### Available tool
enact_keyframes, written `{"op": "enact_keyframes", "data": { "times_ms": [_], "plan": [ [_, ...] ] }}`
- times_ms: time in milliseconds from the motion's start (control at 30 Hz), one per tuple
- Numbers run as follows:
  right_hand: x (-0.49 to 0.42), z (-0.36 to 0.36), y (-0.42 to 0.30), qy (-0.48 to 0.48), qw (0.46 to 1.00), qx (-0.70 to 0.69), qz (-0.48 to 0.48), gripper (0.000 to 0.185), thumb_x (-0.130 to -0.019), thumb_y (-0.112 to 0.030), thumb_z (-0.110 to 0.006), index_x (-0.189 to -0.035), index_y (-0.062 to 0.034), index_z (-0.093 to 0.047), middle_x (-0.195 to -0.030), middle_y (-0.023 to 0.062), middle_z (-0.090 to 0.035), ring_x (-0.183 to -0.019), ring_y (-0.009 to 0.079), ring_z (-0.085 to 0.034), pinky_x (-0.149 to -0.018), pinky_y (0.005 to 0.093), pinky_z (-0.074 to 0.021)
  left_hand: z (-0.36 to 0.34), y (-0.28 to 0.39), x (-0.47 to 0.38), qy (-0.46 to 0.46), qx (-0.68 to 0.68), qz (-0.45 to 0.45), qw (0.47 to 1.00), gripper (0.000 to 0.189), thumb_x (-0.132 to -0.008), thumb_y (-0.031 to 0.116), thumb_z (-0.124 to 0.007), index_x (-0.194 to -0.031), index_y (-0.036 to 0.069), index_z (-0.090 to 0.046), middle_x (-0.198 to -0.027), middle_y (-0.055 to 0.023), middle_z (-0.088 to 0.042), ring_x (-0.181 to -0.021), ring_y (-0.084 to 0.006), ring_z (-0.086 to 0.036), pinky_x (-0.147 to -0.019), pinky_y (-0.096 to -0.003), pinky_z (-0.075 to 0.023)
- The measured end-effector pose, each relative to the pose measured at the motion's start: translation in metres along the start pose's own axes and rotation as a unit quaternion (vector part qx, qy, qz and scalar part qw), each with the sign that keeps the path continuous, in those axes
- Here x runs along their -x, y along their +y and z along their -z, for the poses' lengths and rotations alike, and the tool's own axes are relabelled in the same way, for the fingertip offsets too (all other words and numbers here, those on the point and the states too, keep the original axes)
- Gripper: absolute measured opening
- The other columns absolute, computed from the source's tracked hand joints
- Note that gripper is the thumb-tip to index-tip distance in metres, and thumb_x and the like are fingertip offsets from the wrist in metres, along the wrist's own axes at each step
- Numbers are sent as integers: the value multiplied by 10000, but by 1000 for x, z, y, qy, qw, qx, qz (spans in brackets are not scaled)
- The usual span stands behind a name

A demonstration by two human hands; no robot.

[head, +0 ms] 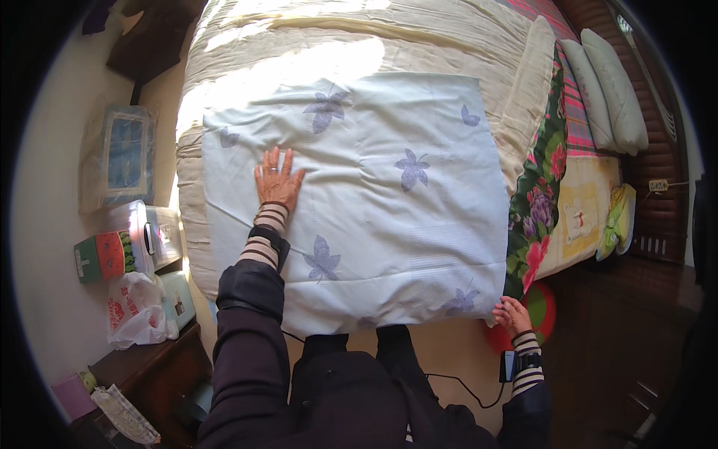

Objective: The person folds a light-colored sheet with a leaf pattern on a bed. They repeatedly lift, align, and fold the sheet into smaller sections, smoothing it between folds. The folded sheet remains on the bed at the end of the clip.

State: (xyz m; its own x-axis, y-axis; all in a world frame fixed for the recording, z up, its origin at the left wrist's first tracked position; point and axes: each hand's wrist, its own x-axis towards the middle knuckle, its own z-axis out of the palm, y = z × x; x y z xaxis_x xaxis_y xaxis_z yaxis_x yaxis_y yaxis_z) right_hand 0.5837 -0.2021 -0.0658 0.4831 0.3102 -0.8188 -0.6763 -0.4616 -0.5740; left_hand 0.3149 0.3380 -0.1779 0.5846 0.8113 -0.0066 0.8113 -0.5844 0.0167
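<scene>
A pale blue cloth (pixel 359 213) with purple leaf prints lies spread over a cream quilt (pixel 426 50) on the bed, its near edge hanging towards me. My left hand (pixel 279 179) rests flat on the cloth's left part, fingers apart, a ring on one finger. My right hand (pixel 511 315) pinches the cloth's near right corner between thumb and fingers. Wrinkles run across the middle of the cloth. Beside it on the right a dark green floral cover (pixel 539 219) shows from beneath the folded quilt edge.
Two pillows (pixel 614 92) lie against the headboard on the right. Along the left wall stand a plastic-wrapped blue item (pixel 128 151), clear plastic boxes (pixel 162 230) and a white plastic bag (pixel 137 308) by a wooden cabinet (pixel 162 365). A black cable (pixel 465 387) hangs near my right wrist.
</scene>
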Motion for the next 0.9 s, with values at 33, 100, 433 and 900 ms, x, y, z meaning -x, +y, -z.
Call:
{"op": "enact_keyframes", "data": {
  "times_ms": [33, 100, 433, 900],
  "plan": [
    [0, 4, 6, 6, 1000, -7, -3, 249, -852, -172, -489, -1064, -42, -465, -892, 84, -555, -768, 165, -580, -615, 240, -485, -1, -8, 0, -4, -25, 10, 1000, 564, -831, 490, -347, -1320, 233, -230, -1378, -55, -176, -1275, -229, -124, -1010, -463, -86],
    [-6, 9, 16, 31, 999, 9, -8, 270, -847, -164, -495, -1084, -41, -452, -904, 75, -546, -774, 157, -571, -620, 238, -481, -3, -23, 7, 1, -39, 41, 998, 541, -834, 458, -366, -1317, 253, -233, -1370, -55, -197, -1269, -238, -140, -1005, -470, -102],
    [-50, 37, 54, 113, 969, 181, 125, 330, -763, -123, -584, -1067, -93, -458, -823, 10, -487, -731, 88, -485, -632, 218, -437, 2, -95, 179, 13, -66, 138, 988, 485, -827, 319, -452, -1280, 212, -314, -1285, -119, -310, -1173, -285, -299, -932, -437, -260],
    [-74, 56, 64, 51, 945, 308, 100, 344, -686, -70, -644, -956, -37, -434, -802, 42, -543, -717, 102, -508, -650, 231, -429, -19, -134, 321, -89, 278, 491, 821, 676, -547, 216, -706, -1122, 5, -419, -1064, -191, -504, -966, -299, -491, -837, -344, -391]
  ]
}}
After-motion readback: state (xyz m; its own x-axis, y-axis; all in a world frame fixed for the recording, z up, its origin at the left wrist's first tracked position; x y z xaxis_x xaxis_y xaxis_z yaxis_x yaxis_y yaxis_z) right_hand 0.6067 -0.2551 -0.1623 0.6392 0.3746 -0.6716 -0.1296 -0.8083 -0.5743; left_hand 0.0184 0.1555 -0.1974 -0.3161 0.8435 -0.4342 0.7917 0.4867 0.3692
